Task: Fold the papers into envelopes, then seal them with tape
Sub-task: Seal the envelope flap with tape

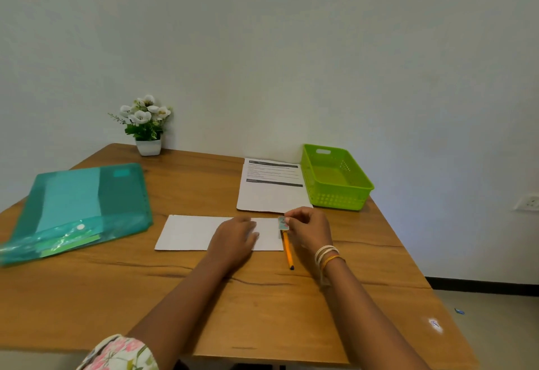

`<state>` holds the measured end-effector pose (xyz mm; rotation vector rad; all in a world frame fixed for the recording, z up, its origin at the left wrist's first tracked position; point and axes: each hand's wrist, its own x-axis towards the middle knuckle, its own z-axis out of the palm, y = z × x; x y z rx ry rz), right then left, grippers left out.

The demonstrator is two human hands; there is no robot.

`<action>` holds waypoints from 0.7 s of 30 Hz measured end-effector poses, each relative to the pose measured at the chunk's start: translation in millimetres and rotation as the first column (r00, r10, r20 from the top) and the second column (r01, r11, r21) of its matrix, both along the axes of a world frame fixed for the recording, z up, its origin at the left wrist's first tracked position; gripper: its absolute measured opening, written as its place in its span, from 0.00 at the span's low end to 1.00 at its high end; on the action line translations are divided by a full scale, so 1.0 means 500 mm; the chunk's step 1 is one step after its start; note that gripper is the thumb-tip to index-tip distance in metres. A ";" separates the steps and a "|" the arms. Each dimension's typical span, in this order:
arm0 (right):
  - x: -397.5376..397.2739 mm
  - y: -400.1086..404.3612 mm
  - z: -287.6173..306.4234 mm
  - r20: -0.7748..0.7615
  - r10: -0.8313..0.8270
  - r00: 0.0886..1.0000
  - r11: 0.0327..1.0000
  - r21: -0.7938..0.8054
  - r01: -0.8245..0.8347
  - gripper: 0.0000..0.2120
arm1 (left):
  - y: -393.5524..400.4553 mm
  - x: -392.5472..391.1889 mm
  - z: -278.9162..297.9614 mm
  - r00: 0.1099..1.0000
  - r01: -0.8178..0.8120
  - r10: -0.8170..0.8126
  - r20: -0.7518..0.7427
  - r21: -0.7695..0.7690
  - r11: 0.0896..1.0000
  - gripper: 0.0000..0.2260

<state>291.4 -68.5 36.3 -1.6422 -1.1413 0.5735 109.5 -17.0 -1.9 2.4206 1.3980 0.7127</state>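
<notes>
A white paper folded into a long strip point(189, 232) lies flat on the wooden table point(204, 296). My left hand point(234, 237) presses flat on its right half, fingers spread. My right hand point(309, 231) pinches a small patterned piece of tape point(283, 223) at the paper's right edge. A yellow pencil point(288, 251) lies just right of the folded paper, under my right hand. A printed sheet point(271, 192) rests farther back.
A green plastic basket point(335, 177) stands at the back right, beside the printed sheet. A teal plastic folder point(78, 209) with papers covers the left side. A white pot of flowers point(147, 124) sits by the wall.
</notes>
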 end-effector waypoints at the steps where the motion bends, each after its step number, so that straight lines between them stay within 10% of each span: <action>1: -0.012 0.012 -0.004 0.038 0.012 0.999 1.000 -0.018 -0.011 0.06 | -0.001 -0.004 -0.004 1.000 -0.003 0.003 -0.007 0.014 1.000 0.18; 21: -0.074 0.111 -0.018 0.411 0.058 0.910 0.961 -0.269 0.061 0.07 | -0.017 -0.015 -0.020 0.988 -0.057 0.077 -0.131 0.147 0.988 0.18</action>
